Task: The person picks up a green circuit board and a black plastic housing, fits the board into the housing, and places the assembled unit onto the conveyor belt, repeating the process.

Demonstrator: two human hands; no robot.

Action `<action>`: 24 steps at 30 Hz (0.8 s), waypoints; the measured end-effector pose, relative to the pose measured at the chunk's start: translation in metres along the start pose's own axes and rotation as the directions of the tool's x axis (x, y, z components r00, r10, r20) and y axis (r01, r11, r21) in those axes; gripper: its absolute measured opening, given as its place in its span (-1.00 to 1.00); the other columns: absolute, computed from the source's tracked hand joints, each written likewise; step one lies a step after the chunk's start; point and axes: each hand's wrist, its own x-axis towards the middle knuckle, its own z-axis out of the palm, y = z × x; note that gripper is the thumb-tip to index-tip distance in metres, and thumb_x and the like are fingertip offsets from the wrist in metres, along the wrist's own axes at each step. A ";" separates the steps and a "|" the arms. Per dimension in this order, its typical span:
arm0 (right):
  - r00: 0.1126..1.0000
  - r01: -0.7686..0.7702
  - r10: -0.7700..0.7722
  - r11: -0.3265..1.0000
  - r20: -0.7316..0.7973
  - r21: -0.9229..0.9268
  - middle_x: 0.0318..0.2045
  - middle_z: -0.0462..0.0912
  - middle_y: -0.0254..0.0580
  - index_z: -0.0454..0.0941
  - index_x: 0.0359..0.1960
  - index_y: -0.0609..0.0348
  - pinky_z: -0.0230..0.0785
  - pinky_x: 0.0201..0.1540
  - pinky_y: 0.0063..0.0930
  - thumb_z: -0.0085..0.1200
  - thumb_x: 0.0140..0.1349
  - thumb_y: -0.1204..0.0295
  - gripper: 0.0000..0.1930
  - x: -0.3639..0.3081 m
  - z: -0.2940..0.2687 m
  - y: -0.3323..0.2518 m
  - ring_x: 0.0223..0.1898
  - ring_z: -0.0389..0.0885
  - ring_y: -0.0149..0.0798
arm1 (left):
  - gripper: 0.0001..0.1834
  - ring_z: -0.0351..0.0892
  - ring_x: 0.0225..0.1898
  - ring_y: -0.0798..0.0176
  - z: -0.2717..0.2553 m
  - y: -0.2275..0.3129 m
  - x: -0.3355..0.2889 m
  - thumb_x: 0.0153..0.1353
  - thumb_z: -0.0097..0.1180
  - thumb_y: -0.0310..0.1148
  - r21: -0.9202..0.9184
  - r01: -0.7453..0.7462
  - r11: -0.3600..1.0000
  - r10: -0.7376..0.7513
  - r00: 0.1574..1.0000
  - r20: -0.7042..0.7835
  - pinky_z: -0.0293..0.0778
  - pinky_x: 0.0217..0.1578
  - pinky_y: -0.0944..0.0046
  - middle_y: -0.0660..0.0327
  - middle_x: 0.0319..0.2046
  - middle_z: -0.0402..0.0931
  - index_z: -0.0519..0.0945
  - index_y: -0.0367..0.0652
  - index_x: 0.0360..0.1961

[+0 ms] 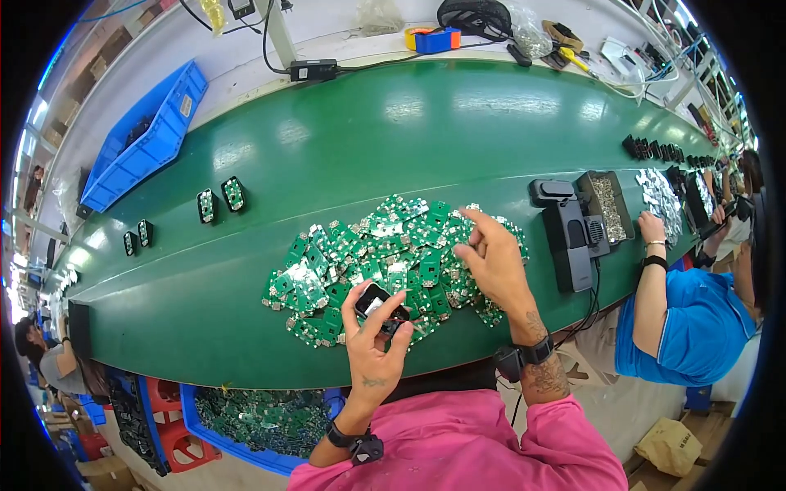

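In my left hand [375, 352], near the front edge of the table, is a small black plastic housing [371, 298]. Thumb and fingers grip its sides, and something whitish shows inside it. Just beyond it spreads a heap of green circuit boards [352, 254]. My right hand [498, 266] hovers over the right side of this heap, index finger stretched out and thumb apart. Nothing shows between its fingers. To the left, black housings with green boards inside stand on the table, among them a larger one [233, 195] and a smaller one [131, 243].
Right of the heap stands a dark grey device [566, 237] with a cable, beside a tray of small metal parts [604, 206]. A co-worker in blue [688, 327] sits farther right. A blue bin [155, 135] lies back left; a blue crate [192, 417] of boards sits below the table edge.
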 end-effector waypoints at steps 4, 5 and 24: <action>0.990 -0.121 0.133 0.972 -0.051 0.200 -0.43 0.48 -0.25 0.57 -0.07 0.30 0.31 -0.42 -0.54 0.23 0.12 0.50 -0.68 0.003 -0.006 0.015 -0.55 0.39 -0.45 | -0.65 0.55 -0.10 0.30 0.003 0.005 0.003 0.13 0.17 -0.66 0.031 -0.002 1.000 0.001 0.999 0.034 0.57 -0.10 0.36 0.09 0.26 0.07 0.64 -0.22 -0.03; 0.990 -0.122 0.134 0.972 -0.047 0.198 -0.43 0.48 -0.25 0.57 -0.07 0.30 0.31 -0.42 -0.54 0.23 0.12 0.50 -0.68 0.003 -0.008 0.015 -0.55 0.39 -0.45 | -0.66 0.56 -0.08 0.28 0.003 0.005 0.004 0.13 0.17 -0.66 0.080 -0.023 0.997 0.019 0.999 0.044 0.57 -0.10 0.35 0.08 0.26 0.08 0.64 -0.22 -0.05; 0.921 -0.379 0.248 0.389 0.301 0.840 -0.51 0.62 -0.19 0.41 -0.21 0.26 0.57 -0.56 -0.53 0.11 0.25 0.58 -0.86 -0.028 -0.020 -0.023 -0.55 0.69 -0.30 | -0.87 0.64 -0.12 0.21 0.009 -0.008 0.011 0.12 0.26 -0.63 0.053 -0.087 0.995 0.087 0.996 0.005 0.60 -0.14 0.32 0.05 0.22 0.22 0.67 -0.29 -0.28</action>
